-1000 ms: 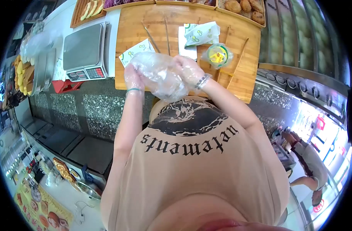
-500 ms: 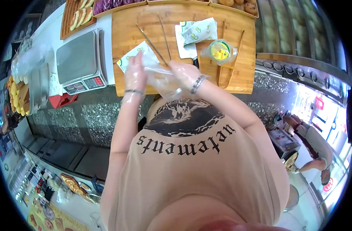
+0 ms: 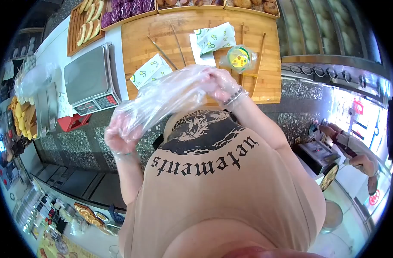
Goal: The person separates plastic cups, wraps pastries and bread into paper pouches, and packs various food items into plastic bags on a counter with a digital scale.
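A clear plastic bag is stretched between my two gloved hands, above the front edge of the wooden board. My left hand is closed around its lower left end, past the board's corner. The other end is pinched in my right hand. Behind the bag lie a patterned paper packet and metal tongs. A second patterned packet rests on white paper near a plastic-wrapped cup with a yellow label. Wooden-coloured tongs are beside the cup.
A scale stands left of the board, with a tray of sliced bread behind it. Trays of purple items and buns line the back. At the far right, a person bends over a counter.
My left hand has moved left and towards me, drawing the bag out long. My right hand has shifted slightly right. The camera view has also shifted a little.
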`<state>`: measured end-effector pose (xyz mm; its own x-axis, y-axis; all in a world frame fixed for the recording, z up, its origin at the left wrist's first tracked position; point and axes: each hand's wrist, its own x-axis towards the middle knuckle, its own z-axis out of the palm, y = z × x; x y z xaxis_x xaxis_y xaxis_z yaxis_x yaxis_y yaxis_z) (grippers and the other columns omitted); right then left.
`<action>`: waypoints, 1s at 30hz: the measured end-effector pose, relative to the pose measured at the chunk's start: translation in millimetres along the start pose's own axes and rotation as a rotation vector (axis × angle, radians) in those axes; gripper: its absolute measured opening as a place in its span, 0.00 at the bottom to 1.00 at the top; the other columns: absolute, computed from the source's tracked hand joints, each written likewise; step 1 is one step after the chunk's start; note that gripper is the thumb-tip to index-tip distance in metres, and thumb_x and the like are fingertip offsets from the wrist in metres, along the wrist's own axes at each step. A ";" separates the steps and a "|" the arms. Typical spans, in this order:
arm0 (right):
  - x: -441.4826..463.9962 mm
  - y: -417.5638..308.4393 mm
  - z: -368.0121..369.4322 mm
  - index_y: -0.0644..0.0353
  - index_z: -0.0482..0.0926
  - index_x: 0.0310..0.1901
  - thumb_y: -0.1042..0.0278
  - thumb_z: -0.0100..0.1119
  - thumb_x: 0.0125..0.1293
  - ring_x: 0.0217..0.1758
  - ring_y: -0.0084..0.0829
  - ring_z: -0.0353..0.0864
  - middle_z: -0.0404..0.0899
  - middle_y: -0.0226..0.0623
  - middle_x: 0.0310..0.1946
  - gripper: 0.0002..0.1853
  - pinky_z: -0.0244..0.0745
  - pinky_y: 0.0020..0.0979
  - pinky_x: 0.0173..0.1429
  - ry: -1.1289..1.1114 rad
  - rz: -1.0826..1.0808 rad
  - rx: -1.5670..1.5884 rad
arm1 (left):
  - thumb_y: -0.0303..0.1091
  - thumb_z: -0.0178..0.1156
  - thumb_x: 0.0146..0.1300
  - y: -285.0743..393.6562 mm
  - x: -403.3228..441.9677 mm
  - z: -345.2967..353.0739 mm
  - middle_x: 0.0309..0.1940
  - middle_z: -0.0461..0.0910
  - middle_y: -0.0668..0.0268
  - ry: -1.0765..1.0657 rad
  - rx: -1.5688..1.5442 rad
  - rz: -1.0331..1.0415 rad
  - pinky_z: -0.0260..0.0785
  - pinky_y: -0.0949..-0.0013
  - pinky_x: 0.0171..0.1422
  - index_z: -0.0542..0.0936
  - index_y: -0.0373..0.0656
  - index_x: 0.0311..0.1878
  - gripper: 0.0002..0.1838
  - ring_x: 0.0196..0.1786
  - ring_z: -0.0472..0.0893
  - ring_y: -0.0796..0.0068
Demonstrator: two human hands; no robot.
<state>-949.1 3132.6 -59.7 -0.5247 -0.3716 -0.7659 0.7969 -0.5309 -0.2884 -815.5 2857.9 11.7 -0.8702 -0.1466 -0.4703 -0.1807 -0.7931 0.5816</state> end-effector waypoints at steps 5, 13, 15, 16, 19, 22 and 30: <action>41.0 12.3 -12.7 0.60 0.77 0.37 0.65 0.50 0.67 0.31 0.24 0.74 0.76 0.29 0.27 0.09 0.72 0.26 0.38 -0.306 -0.196 -0.455 | 0.36 0.59 0.56 -28.1 7.3 -8.8 0.37 0.80 0.63 -0.248 1.589 -0.057 0.71 0.66 0.48 0.75 0.39 0.53 0.21 0.41 0.79 0.70; 78.5 49.0 -14.9 0.59 0.79 0.43 0.51 0.54 0.62 0.44 0.36 0.79 0.81 0.43 0.37 0.19 0.72 0.35 0.51 -0.308 -0.141 -1.541 | 0.35 0.50 0.58 -56.8 60.2 -160.0 0.34 0.80 0.47 0.358 1.334 0.118 0.70 0.58 0.45 0.82 0.38 0.40 0.15 0.40 0.80 0.49; 101.3 62.2 -6.8 0.62 0.77 0.45 0.52 0.57 0.60 0.51 0.45 0.78 0.79 0.51 0.44 0.21 0.71 0.39 0.56 -0.337 -0.436 -1.671 | 0.34 0.49 0.59 -79.2 76.3 -182.9 0.32 0.81 0.49 0.255 1.757 0.173 0.70 0.56 0.48 0.82 0.42 0.41 0.14 0.41 0.79 0.49; 118.1 72.8 -1.5 0.62 0.77 0.45 0.52 0.57 0.60 0.51 0.45 0.78 0.79 0.51 0.44 0.21 0.71 0.39 0.56 -0.341 -0.432 -1.672 | 0.36 0.50 0.60 -88.3 90.6 -192.1 0.35 0.80 0.47 0.234 1.711 0.087 0.69 0.55 0.50 0.82 0.45 0.42 0.14 0.43 0.78 0.47; 171.0 95.6 18.6 0.67 0.71 0.52 0.51 0.62 0.56 0.54 0.47 0.76 0.75 0.56 0.50 0.30 0.70 0.38 0.59 -0.104 -0.732 -1.632 | 0.40 0.52 0.62 -110.7 126.6 -189.4 0.42 0.77 0.44 0.272 1.668 0.143 0.67 0.55 0.55 0.81 0.43 0.45 0.15 0.47 0.77 0.46; 196.7 98.8 45.7 0.70 0.62 0.58 0.49 0.66 0.54 0.57 0.48 0.74 0.71 0.60 0.56 0.39 0.69 0.37 0.61 0.249 -0.276 -1.602 | 0.42 0.54 0.63 -123.7 158.0 -204.4 0.48 0.74 0.43 0.367 1.478 0.108 0.65 0.57 0.58 0.76 0.35 0.49 0.20 0.51 0.76 0.47; 253.5 90.7 39.5 0.61 0.81 0.43 0.47 0.54 0.61 0.50 0.41 0.80 0.82 0.47 0.44 0.23 0.72 0.36 0.55 0.143 -0.203 -1.662 | 0.39 0.57 0.62 -118.9 184.2 -172.2 0.48 0.74 0.47 0.474 1.183 0.037 0.66 0.61 0.58 0.69 0.25 0.53 0.25 0.50 0.77 0.54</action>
<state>-1021.7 2960.2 -257.3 -0.6966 -0.2862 -0.6579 0.2025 0.8013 -0.5630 -875.4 2823.4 -258.4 -0.6793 -0.5473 -0.4888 -0.6690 0.1882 0.7190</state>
